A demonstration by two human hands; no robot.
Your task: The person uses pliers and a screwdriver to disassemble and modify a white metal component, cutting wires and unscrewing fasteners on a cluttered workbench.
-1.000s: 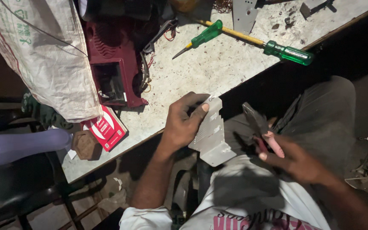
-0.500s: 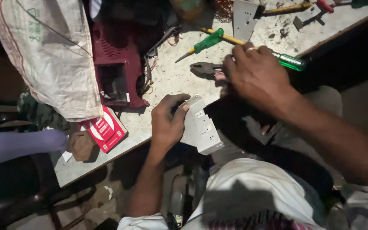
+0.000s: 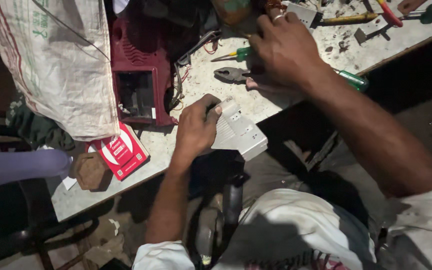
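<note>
Left hand (image 3: 194,131) clenched in a grip on the white socket box (image 3: 238,131); right hand (image 3: 282,46) rests loosely on the workbench (image 3: 201,92), holding nothing.

Head-worn view, steeply downward, close over workbench (image 3: 296,107) edge and lap.

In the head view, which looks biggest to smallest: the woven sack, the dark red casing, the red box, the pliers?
1. Woven sack
2. Dark red casing
3. Red box
4. Pliers, partly hidden by the right hand, so unsure against the box.
</note>
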